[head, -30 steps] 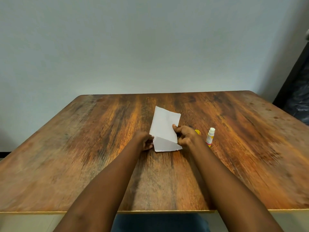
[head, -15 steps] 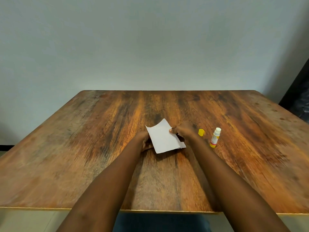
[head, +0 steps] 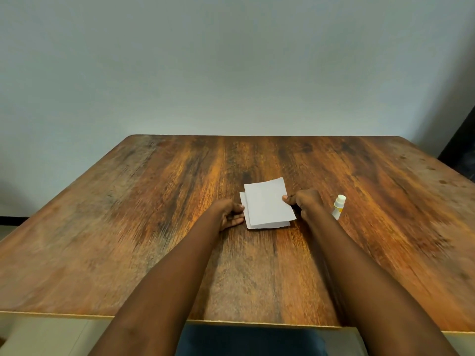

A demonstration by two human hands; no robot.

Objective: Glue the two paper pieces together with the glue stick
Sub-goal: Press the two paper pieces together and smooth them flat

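On the wooden tabletop (head: pixel 154 227), near its middle, we see two white paper pieces stacked with their edges slightly off: the upper sheet (head: pixel 268 202) lies turned a little over the lower sheet (head: pixel 267 224), whose left and near edges peek out. Our left hand (head: pixel 230 214) rests at the left edge of the papers, fingers curled loosely with the tips touching the lower sheet; whether it pinches the paper we cannot tell. Our right hand (head: pixel 305 201) is closed in a loose fist at the right edge, thumb and forefinger pinching the upper sheet. Both forearms reach straight out from the near edge, converging toward the papers. Just right of the right hand stands the glue stick (head: pixel 338 206), uncapped, tilted a little, its white tip up and apart from the papers.
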